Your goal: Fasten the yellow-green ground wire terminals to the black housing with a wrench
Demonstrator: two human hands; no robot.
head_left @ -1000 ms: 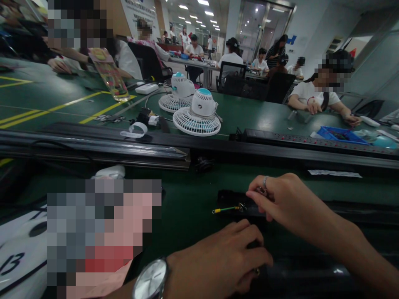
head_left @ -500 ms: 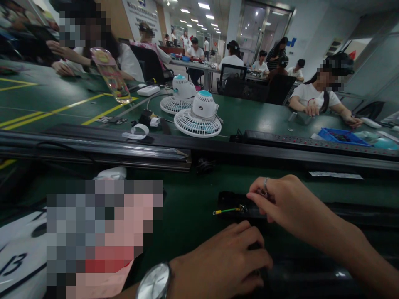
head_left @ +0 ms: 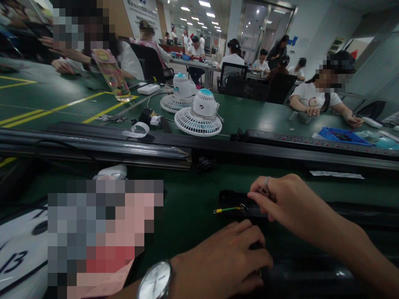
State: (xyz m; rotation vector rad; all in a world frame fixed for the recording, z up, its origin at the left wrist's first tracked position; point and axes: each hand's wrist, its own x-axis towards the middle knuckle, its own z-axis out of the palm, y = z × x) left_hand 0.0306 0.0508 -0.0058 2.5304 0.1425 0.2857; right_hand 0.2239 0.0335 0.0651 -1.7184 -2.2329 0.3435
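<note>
My right hand (head_left: 277, 197) is closed in a pinch over a long black bar-like part (head_left: 229, 195). A small dark piece (head_left: 264, 192) shows between its thumb and fingers; its kind is too dim to tell. Just left of the pinch, a short green wire (head_left: 229, 210) with yellow ends lies across the black part, its left end tipped with a metal ring. My left hand (head_left: 230, 257), a watch (head_left: 156, 280) on its wrist, is nearer to me with its fingers curled downward. Whatever lies under those fingers is hidden.
A long dark rail (head_left: 93, 145) crosses the table, with a power strip (head_left: 289, 141) behind it at right. Two white fans (head_left: 199, 114) lie face-down beyond. To the left are a pink sheet (head_left: 115, 282) and a white case (head_left: 112, 171). Other people sit across the table.
Both hands and the wire keep nearly the same places. The view has shifted very slightly.
</note>
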